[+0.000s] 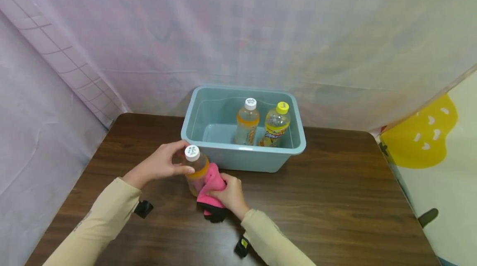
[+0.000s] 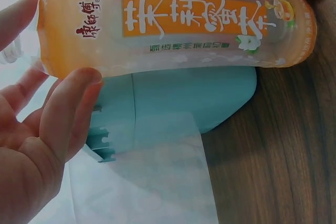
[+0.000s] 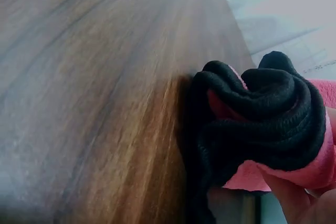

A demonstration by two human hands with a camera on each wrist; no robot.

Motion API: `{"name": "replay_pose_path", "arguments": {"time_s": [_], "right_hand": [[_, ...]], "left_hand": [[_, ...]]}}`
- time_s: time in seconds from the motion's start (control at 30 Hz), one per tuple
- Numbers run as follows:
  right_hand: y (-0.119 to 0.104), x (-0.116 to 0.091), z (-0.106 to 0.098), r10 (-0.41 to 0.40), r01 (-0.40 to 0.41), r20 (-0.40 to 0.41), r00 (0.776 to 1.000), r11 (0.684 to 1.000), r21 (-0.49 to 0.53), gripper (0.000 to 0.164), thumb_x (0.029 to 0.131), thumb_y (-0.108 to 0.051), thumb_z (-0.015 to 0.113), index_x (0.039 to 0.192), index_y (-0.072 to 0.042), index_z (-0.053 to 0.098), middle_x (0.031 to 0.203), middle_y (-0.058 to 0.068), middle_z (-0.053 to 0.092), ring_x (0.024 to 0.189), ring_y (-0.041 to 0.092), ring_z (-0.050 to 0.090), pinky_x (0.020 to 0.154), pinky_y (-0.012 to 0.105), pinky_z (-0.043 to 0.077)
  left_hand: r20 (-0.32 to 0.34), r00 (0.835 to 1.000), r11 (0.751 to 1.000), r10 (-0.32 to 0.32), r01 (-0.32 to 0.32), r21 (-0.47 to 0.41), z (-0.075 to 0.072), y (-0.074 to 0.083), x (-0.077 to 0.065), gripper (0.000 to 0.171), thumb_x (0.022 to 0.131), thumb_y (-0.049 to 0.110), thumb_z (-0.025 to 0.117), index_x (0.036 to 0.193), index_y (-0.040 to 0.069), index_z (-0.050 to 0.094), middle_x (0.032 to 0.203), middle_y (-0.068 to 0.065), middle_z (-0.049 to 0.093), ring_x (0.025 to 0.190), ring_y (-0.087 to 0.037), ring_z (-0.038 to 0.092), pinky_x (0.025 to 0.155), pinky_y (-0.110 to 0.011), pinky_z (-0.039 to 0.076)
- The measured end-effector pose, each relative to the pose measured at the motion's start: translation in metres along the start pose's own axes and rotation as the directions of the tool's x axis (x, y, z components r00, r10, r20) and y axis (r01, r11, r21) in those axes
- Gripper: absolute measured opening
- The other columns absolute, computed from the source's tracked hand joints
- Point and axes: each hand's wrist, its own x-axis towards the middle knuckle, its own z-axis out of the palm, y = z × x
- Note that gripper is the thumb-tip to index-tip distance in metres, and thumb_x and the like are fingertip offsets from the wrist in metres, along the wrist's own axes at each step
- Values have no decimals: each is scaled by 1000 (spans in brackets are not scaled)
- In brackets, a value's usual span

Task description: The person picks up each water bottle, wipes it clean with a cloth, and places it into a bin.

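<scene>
A clear plastic drink bottle [image 1: 196, 175] with a white cap and an orange label [image 2: 194, 17] stands on the table in front of the bin. My left hand [image 1: 164, 162] holds it near the top, thumb and fingers on either side of the neck. In my right hand [image 1: 232, 195] is a bunched pink cloth [image 1: 213, 183] with a black edge [image 3: 262, 114], pressed against the bottle's right side. The left wrist view shows a strip of the pink cloth along the bottle's side.
Behind the hands a blue-grey plastic bin [image 1: 242, 156] stands on the brown wooden table [image 1: 335, 200]. Inside are a white-capped bottle [image 1: 247, 119] and a yellow-capped bottle [image 1: 276, 125]. A pale curtain [image 1: 261, 30] hangs along the table's back edge.
</scene>
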Motion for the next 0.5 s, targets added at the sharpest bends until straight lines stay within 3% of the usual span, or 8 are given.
{"name": "replay_pose_path", "arguments": {"time_s": [0.3,0.5], "right_hand": [[-1,-2,-5,-45,43,20,999,996,81,33,63,-20,83,91,-9,71,80,3,69,65,4,55,60,20,47],[-24,-4,-15,-98,105,-57,994,983,150,30,65,-21,82,91,-11,70,82,1,69,69,5,57,63,22,49]], "left_hand": [[-9,1000,1000,-11,11,8,-1,1,-1,43,72,23,77,104,6,55,95,-5,60,80,-16,56,68,-34,48],[-3,1000,1000,-17,17,-2,1,0,0,41,72,22,77,104,6,55,93,-5,60,80,-16,56,67,-34,49]]}}
